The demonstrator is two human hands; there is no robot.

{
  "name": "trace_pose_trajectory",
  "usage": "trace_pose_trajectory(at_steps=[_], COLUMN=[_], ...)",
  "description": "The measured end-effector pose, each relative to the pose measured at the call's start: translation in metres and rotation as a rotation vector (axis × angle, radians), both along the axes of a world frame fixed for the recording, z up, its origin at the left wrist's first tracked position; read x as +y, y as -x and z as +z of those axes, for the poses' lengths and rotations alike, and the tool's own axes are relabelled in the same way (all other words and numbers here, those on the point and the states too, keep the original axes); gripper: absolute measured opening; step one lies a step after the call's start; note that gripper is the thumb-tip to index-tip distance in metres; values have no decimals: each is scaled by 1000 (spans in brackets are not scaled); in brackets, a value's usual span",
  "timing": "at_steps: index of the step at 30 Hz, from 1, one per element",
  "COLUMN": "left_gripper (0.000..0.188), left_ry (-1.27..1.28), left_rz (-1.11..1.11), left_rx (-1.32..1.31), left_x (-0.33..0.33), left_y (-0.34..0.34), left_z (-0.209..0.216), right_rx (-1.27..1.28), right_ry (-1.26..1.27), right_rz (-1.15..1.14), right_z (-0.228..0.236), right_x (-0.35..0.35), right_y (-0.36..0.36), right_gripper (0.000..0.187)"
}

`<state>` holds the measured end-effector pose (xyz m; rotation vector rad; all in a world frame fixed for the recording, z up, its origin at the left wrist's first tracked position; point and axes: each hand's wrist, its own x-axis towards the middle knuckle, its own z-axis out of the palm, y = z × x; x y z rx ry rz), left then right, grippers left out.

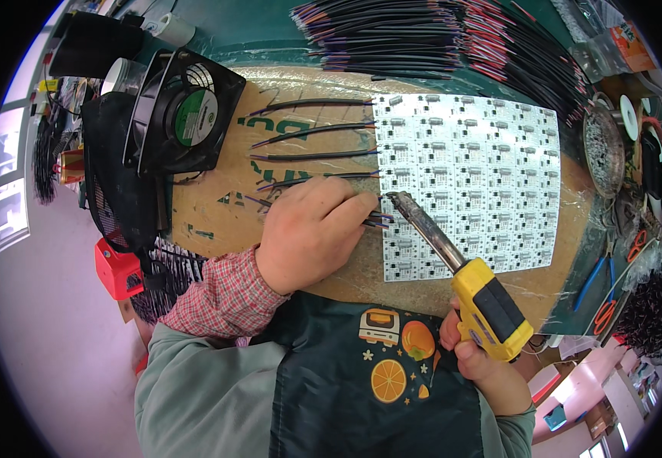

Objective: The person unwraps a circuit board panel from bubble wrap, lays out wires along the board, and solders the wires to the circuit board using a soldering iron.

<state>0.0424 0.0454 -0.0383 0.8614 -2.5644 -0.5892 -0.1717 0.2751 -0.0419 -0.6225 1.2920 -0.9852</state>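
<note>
A white panel of small circuit boards (pixel 468 191) lies on a cardboard sheet. Several short black-sleeved cables (pixel 316 130) stretch left from its left edge in a row. My left hand (pixel 316 229) is closed over the lower part of this row, holding a cable (pixel 377 222) with its end at the panel's edge. More than one cable end shows by the fingertips. In my right hand (pixel 472 347) is a yellow and black soldering gun (pixel 491 309). Its dark metal tip meets the panel's left edge, right beside my left fingertips.
A black square fan (pixel 186 114) stands at the left. Bundles of black cables (pixel 384 34) and red-ended cables (pixel 522 57) lie at the back. On the right are a round metal dish (pixel 604 151), blue-handled pliers (pixel 590 282), orange-handled scissors (pixel 604 317) and a dark bundle (pixel 652 313).
</note>
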Motion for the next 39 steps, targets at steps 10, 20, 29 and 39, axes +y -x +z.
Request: trace_pose_trajectory(at_steps=[10,20,29,39], left_gripper=[34,32,22,21], left_ry=[14,-49,-362,-360], left_rz=[10,21,41,16], left_rx=[20,32,3,-9], left_x=[0,-2,-17,-19], left_y=[1,1,0,1], left_z=[1,3,13,13], right_rx=[-7,-115,-90,42], right_ry=[-64,10,41,30], right_rz=[79,-6,-31,30], right_z=[-3,8,9,5], right_x=[-2,-7,-6,-3], right_y=[2,2,3,4], right_gripper=[68,85,30,42])
